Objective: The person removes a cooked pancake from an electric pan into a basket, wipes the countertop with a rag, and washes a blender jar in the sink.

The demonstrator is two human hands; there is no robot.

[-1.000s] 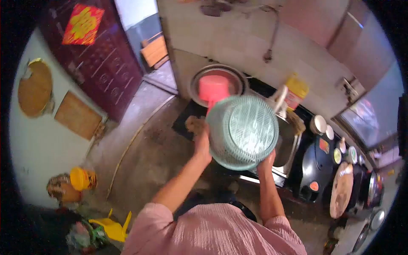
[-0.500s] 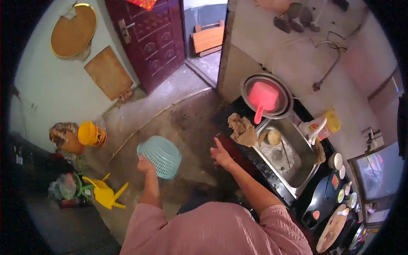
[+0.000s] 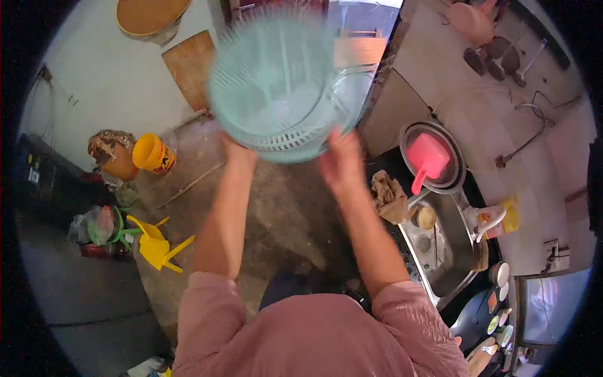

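Observation:
A light green plastic colander basket (image 3: 270, 88), smeared by motion, is raised in front of me at the top middle. My left hand (image 3: 239, 151) grips its near edge from the left, the fingers partly hidden by the basket. On its right side my right hand (image 3: 342, 157) is closed at the rim, blurred. A paler, see-through blur shows beside the basket's right edge, and I cannot make out what it is.
On the right, a sink (image 3: 455, 276) holds a round pale item and a thin stick. A pink dipper (image 3: 428, 154) lies in a metal basin (image 3: 455, 179) beyond it. A crumpled brown cloth (image 3: 389, 196) rests nearby. Left are a yellow bucket (image 3: 151, 154) and a yellow stool (image 3: 154, 245).
The basket has risen from low on my left to high in front of me. My right hand has come from beside the counter to its right edge. The view has shifted left.

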